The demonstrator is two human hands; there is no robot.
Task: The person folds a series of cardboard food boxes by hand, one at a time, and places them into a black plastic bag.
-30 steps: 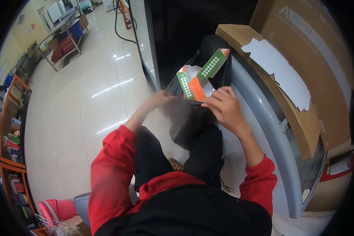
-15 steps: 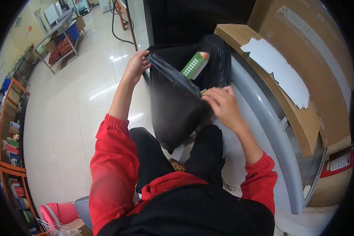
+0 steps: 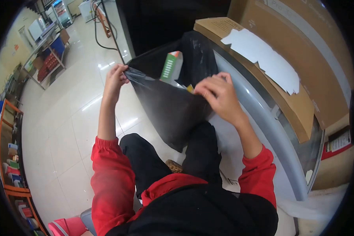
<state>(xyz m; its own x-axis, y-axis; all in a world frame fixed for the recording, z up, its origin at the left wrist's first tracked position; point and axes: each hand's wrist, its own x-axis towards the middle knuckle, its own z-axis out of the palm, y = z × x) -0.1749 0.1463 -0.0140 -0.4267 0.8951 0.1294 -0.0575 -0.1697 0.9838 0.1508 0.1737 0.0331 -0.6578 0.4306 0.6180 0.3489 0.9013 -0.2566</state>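
Note:
A large black plastic bag [image 3: 167, 114] hangs in front of my knees with its mouth facing up. My left hand [image 3: 115, 82] pinches the left corner of its rim and stretches it outward. At the right side of the rim, my right hand [image 3: 219, 94] is closed on the edge, fingers bent. Inside the bag stands a green and white carton [image 3: 171, 67] with an orange end, tilted. A small yellow piece [image 3: 190, 89] shows beside my right fingertips; what it belongs to is hidden. The lower contents of the bag are out of sight.
On the right, a flat brown cardboard box [image 3: 279, 86] and torn white sheet [image 3: 263, 59] lie over a grey curved edge [image 3: 259, 114]. A large carton [image 3: 322, 59] leans behind. An orange-framed shelf [image 3: 11, 188] and metal table [image 3: 47, 59] stand left.
My left hand has moved left and down, pulling the bag's rim wider and tauter. The carton inside appears more upright. My right hand remains at the rim; the view has shifted slightly.

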